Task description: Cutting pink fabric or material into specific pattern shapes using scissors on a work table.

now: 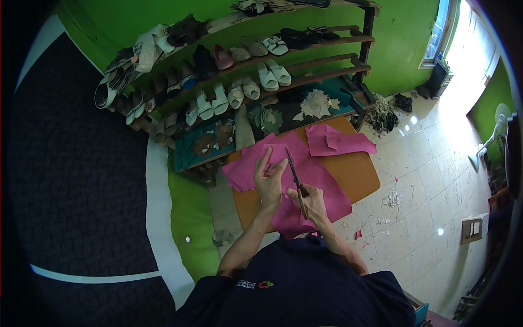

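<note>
My right hand (311, 205) grips a pair of long dark scissors (295, 173). The blades point away from me, and their tips lie at the right edge of a small pink piece (277, 148). My left hand (269, 184) holds that piece, index finger stretched along it and thumb toward the blades. Beneath both hands a large pink sheet (327, 188) spreads over an orange-brown table (362, 177); whether it is leather or cloth I cannot tell. At the table's far right lies another pink sheet (348, 144) with a small cut piece on it.
Beyond the table stands a wooden rack (327, 41) with several rows of shoes and sandals. Its lower teal shelf (289, 97) carries cut scraps, among them a cream pile (317, 103). Offcuts litter the tiled floor (419, 180) at right. A fan (493, 133) stands far right.
</note>
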`<state>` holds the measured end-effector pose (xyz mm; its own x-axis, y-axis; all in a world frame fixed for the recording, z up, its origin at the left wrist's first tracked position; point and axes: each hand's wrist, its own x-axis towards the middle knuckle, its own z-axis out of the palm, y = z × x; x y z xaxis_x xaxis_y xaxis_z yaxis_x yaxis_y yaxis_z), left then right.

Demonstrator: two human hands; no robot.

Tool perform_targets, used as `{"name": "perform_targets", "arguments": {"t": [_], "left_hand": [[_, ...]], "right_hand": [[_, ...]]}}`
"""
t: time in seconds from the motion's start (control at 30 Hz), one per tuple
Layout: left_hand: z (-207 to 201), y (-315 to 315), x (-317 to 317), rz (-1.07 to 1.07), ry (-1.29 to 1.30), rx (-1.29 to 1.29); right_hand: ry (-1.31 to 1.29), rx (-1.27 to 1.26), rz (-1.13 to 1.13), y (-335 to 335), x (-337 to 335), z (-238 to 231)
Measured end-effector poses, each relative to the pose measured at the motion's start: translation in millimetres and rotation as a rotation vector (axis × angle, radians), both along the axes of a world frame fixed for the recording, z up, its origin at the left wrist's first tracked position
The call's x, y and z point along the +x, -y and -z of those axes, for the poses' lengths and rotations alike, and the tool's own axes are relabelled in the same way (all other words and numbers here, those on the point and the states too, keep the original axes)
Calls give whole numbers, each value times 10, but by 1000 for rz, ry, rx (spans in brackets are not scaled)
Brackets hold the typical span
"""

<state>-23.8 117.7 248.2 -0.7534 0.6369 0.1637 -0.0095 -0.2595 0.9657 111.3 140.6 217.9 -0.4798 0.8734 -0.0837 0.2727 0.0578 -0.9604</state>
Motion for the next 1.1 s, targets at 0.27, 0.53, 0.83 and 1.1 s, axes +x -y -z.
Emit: {"name": "perform_targets", "arguments": {"t": [0.27, 0.53, 0.83, 1.1], "left_hand": [[58, 52, 39, 49, 46, 16], [539, 269, -63, 56, 128, -71], [968, 637, -30, 262, 429, -216], [1482, 632, -170, 521, 565, -432]], "right_hand": [[19, -9, -24, -46, -45, -3], [109, -102, -36, 57, -24, 180], [-433, -282, 87, 155, -15, 738], [-405, -359, 103, -71, 191, 991]]}}
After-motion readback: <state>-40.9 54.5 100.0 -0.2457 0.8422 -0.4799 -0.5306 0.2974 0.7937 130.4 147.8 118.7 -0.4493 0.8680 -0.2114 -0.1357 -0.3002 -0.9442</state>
